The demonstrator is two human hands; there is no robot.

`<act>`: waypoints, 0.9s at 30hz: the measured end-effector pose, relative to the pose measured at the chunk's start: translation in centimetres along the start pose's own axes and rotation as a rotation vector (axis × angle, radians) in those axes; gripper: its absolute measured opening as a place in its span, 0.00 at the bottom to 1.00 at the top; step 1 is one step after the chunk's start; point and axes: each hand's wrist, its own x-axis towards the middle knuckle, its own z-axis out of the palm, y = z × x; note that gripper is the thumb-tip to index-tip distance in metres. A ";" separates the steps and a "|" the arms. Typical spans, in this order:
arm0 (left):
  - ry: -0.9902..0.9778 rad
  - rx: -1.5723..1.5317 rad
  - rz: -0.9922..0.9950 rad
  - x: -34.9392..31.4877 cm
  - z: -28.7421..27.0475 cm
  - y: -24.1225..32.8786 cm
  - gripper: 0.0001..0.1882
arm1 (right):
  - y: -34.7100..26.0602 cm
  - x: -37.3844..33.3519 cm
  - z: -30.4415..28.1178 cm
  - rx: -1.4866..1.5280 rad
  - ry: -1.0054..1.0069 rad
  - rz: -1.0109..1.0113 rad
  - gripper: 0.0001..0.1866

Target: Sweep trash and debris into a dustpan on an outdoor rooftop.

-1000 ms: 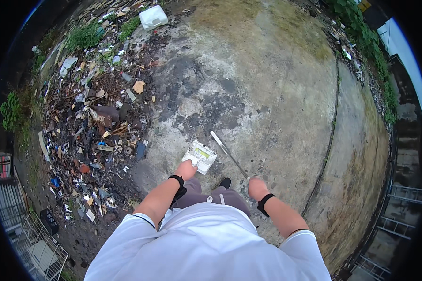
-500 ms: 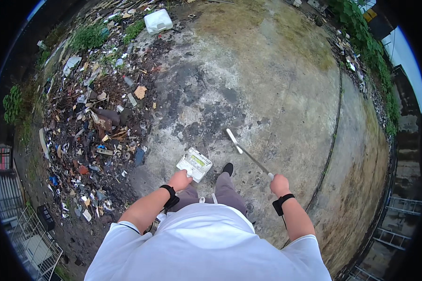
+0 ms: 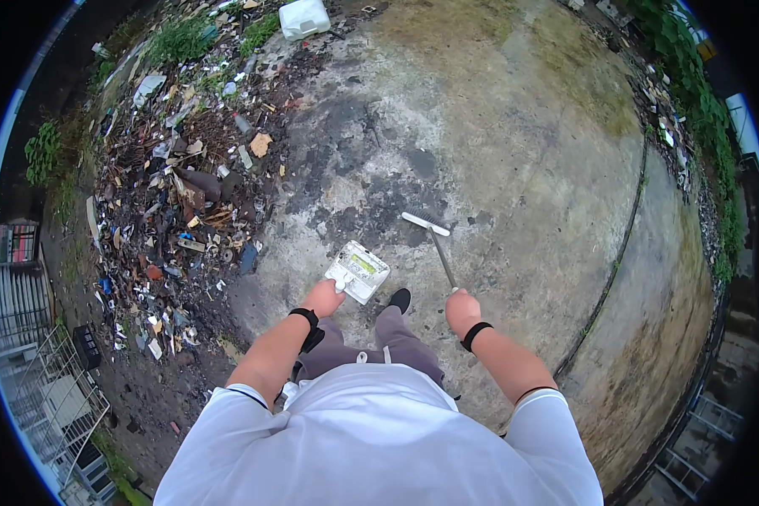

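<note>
My left hand [image 3: 324, 299] is closed round the short handle of a white dustpan [image 3: 369, 268], which has a yellow-green printed label and dark grime on its pan. The pan is in front of my legs, over the concrete. In my right hand [image 3: 463, 312] is the grey stick of a broom [image 3: 426, 223], gripped near its end. Its white, narrow head with grey bristles points away from me, ahead and to the right of the dustpan. Broom and dustpan are apart. Whether the broom head touches the ground, I cannot tell.
A wide heap of rubbish [image 3: 185, 202] spreads along the left, with plastic scraps, wood bits and dark debris. At the far left-centre lies a white plastic container [image 3: 304, 18]. A crack [image 3: 620, 261] crosses the stained concrete [image 3: 514, 152] on the right. Metal railings [image 3: 63, 422] stand lower left.
My right hand has moved left and slightly forward, and the broom head has swung from slanting to lying nearly crosswise. The dustpan has shifted slightly right and up in view, still held.
</note>
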 end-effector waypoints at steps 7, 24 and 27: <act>0.004 0.004 -0.036 0.0 -1.3 1.7 0.18 | 5.3 -5.8 -4.6 0.025 0.003 -0.024 0.12; 0.034 -0.041 0.037 3.7 -5.0 -4.8 0.19 | -8.3 -3.7 -1.1 0.049 0.071 -0.007 0.11; 0.008 -0.056 0.035 4.3 -5.3 -4.7 0.20 | -10.2 -6.0 -1.7 -0.013 0.009 -0.077 0.11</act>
